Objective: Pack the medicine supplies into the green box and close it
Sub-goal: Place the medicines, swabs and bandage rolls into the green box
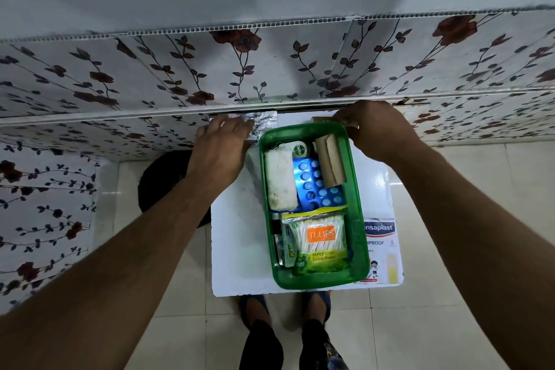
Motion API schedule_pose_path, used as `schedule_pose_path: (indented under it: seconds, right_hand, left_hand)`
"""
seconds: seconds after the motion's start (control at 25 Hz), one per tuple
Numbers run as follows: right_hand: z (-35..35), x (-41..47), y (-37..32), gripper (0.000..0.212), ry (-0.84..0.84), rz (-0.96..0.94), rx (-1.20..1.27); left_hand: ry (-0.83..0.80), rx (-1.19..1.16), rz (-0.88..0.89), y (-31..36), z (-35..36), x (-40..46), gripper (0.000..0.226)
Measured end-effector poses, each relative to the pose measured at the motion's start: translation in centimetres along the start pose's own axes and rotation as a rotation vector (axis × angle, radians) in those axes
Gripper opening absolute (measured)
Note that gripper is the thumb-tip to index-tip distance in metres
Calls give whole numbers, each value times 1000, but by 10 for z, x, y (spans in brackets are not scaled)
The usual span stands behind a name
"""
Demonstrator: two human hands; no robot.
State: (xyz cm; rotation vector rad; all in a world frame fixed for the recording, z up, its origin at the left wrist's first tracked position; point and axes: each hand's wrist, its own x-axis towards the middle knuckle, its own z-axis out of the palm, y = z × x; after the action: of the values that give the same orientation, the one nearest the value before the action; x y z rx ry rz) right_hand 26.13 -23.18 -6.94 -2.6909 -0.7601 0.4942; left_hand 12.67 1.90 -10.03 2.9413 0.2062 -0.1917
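Observation:
The green box (pixel 357 219) stands open on a white board (pixel 237 249). Inside it lie a white gauze roll (pixel 280 180), a blue blister pack (pixel 315 186), a Dettol item (pixel 300 149), a brown bandage roll (pixel 330 164) and a pack of cotton swabs (pixel 318 242). My left hand (pixel 222 147) rests at the box's far left corner, its fingers closed over a silver blister strip (pixel 264 122). Past the box's far right corner, my right hand (pixel 375 129) grips a brown roll (pixel 322 120). No lid is in view.
A Hansaplast plaster box (pixel 383 252) lies on the board, touching the green box's right side. A floral-patterned wall panel (pixel 270 69) rises just behind the board. A dark round object (pixel 162 180) sits on the tiled floor at left. My feet (pixel 285 324) stand below the board.

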Motion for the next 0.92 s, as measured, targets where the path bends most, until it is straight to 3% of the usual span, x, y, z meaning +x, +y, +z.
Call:
schedule_pose_path:
  seconds: [0.16,0.4,0.56,0.68,0.8,0.92]
  right_hand:
    - [11,-5,5,26,68,47,-112]
    - [23,-14,12,41,6,180,-23]
    - [16,-21,14,39,-6,281,56]
    - [5,-41,12,33,94,313,123]
    - [-8,-66,6,27,207,387,242]
    - [-18,-84,-6,14,261,436,357]
  left_hand:
    - [41,-59,-90,-5,6,-10,41]
    - [-22,-195,-236,-8,6,-2,69]
    - [-57,-307,-373,-7,-8,-2,38]
    - [117,-415,-530,-8,-44,-24,16]
    - [261,-765,-652,17,-97,-52,31]
    - [126,-921,-619,72,-110,-59,39]
